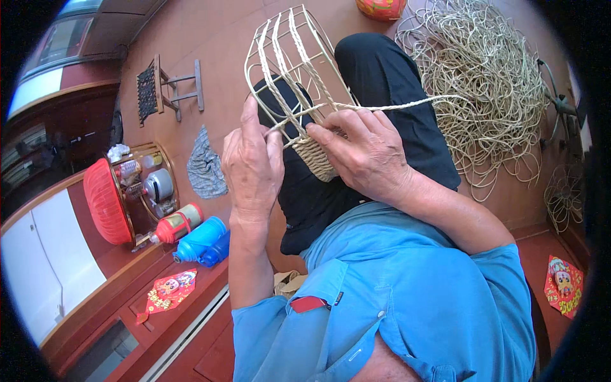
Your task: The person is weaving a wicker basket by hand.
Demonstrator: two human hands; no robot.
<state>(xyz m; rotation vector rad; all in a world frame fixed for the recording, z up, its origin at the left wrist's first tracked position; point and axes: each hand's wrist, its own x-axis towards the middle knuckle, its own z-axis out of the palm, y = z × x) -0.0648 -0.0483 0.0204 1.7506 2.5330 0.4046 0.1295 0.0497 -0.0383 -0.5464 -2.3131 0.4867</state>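
At six o'clock, nearest, is the blue shirt [420, 305], and above it the black trousers [388, 70], knees apart. The basket [313, 159] lies tilted over the lap, toward twelve o'clock: its woven end points at the shirt, its bare rods reach away between and past the knees.

The left hand [251, 159], at the basket's nine o'clock side, is clamped on the frame, index finger straight up along it, thumb bent in near the cord [420, 102]. The right hand [366, 149], at its three o'clock side, has thumb and fingers closed on it at the edge of the weave; what exactly they pinch is partly hidden, though it looks like a rod. The cord crosses the rods, passes above the right knuckles and runs over a thigh to the heap [480, 83] at two o'clock.

Farther out, a grey cloth [205, 167] lies on the floor [191, 35] at nine o'clock. At eight are a red flask [178, 224] and a light blue flask [202, 240], with a red cover [105, 202] beyond. A stool [153, 92] is at ten o'clock.
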